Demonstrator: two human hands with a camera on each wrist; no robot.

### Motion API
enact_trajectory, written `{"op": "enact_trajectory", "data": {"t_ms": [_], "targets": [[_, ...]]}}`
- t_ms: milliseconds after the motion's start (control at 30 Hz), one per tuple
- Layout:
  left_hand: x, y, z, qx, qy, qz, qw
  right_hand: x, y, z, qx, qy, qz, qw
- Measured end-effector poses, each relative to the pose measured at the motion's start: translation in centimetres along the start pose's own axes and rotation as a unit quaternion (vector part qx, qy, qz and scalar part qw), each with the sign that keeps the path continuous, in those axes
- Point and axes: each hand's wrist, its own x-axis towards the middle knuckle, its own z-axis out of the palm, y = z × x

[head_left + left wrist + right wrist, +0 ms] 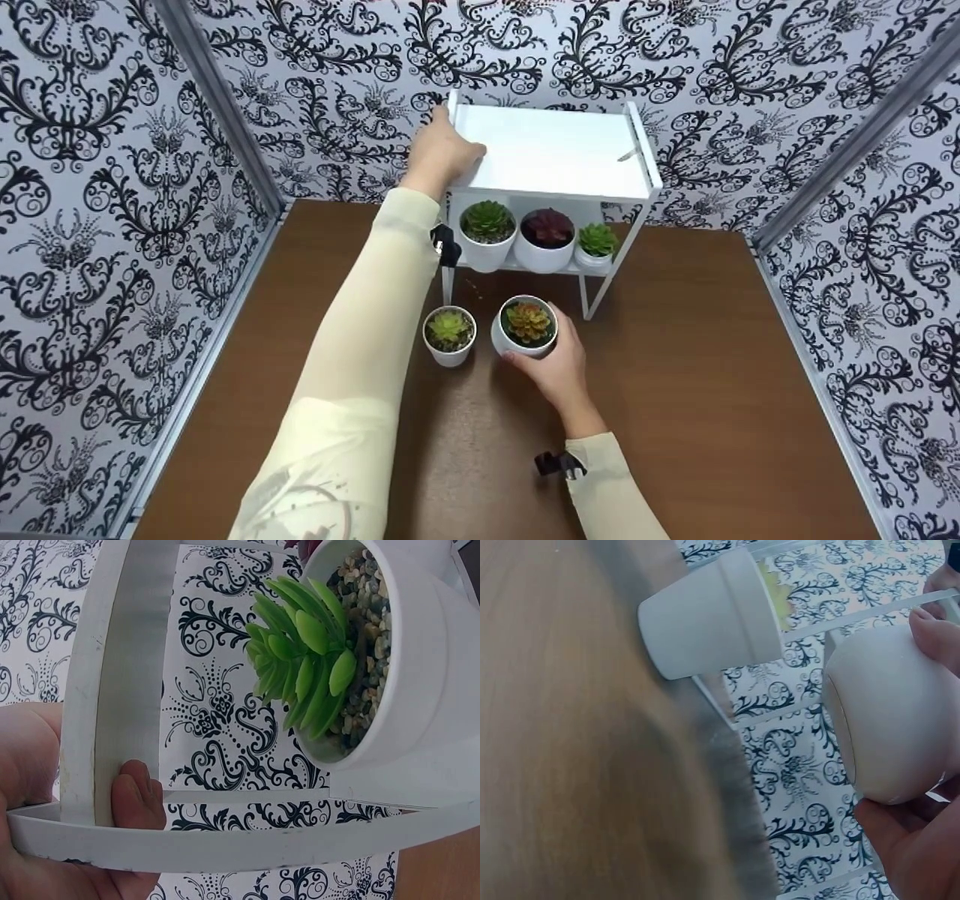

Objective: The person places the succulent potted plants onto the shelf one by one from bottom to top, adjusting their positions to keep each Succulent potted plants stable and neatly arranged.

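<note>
My left hand (442, 154) grips the top left side of a white two-tier shelf stand (555, 154), thumb over the upper board. In the left wrist view, its fingers (137, 799) wrap around the white frame (81, 690). My right hand (561, 371) holds a round white pot (892, 712) with an orange-green succulent (528, 322), its thumb and fingers on opposite sides. This pot is held above the table in front of the stand. Just left of it, a tapered white pot (709, 619) with a light green succulent (448, 328) stands upright on the table.
On the lower tier sit a green succulent pot (486, 251), a dark red succulent pot (543, 257) and a small green succulent pot (594, 260). The stand is on a brown table (712, 375), close to the patterned back wall (337, 97). Patterned panels also border both sides.
</note>
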Motion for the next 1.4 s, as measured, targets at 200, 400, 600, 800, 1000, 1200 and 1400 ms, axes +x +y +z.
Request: {"op": "enact_trajectory", "data": {"t_ms": [200, 400, 600, 800, 1000, 1200, 1400], "targets": [[0.1, 0.0, 0.0, -0.002, 0.002, -0.001, 1.0000, 0.1, -1.0, -0.7, 0.006, 0.016, -0.013, 1.000], [0.1, 0.1, 0.0, -0.011, -0.002, 0.001, 0.9999, 0.0, -2.4, -1.7, 0.007, 0.020, -0.008, 1.000], [0.2, 0.2, -0.1, -0.006, 0.001, 0.002, 1.0000, 0.2, -3.6, -2.7, 0.016, 0.024, -0.021, 0.999], [0.2, 0.1, -0.1, 0.000, -0.009, 0.000, 1.0000, 0.3, -4.1, -3.4, 0.024, 0.031, -0.023, 0.999], [-0.1, 0.4, -0.4, 0.022, -0.036, -0.006, 0.9991, 0.2, -4.2, -3.6, 0.017, 0.042, -0.029, 0.999], [-0.4, 0.7, -0.7, 0.026, -0.057, -0.015, 0.9979, 0.3, -3.9, -3.6, 0.007, 0.041, -0.028, 0.999], [-1.1, 1.1, -1.1, 0.026, -0.074, -0.028, 0.9965, 0.4, -3.7, -3.8, 0.011, 0.041, -0.017, 0.999]]}}
